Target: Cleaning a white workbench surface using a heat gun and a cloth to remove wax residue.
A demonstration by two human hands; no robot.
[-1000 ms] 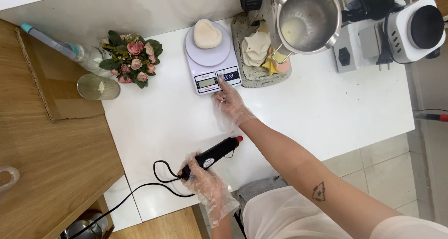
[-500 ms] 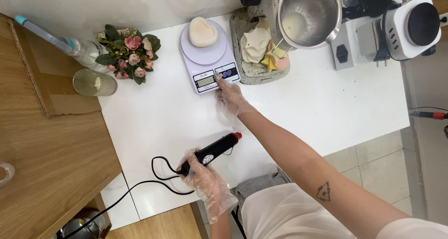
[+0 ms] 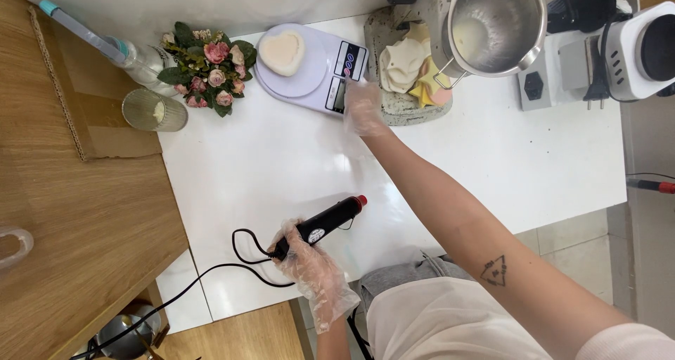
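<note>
My left hand (image 3: 304, 251), in a clear plastic glove, grips a black corded heat tool (image 3: 325, 223) with a red tip, low over the white table (image 3: 281, 170). My right hand (image 3: 363, 108), gloved too, reaches out to the front edge of a white kitchen scale (image 3: 309, 68), fingers at its display. A cream heart-shaped piece (image 3: 281, 52) lies on the scale's round pan.
A steel pot (image 3: 496, 24) hangs over a stained mat with pale wax moulds (image 3: 404, 61). A flower bunch (image 3: 204, 65), a glass jar (image 3: 151, 110) and a bottle (image 3: 105, 47) stand at left. A white hot plate (image 3: 643, 47) sits at right. The wooden bench (image 3: 63, 212) borders the left.
My right hand has stayed at the scale's front edge while the view shifted. The left hand keeps its hold on the heat tool.
</note>
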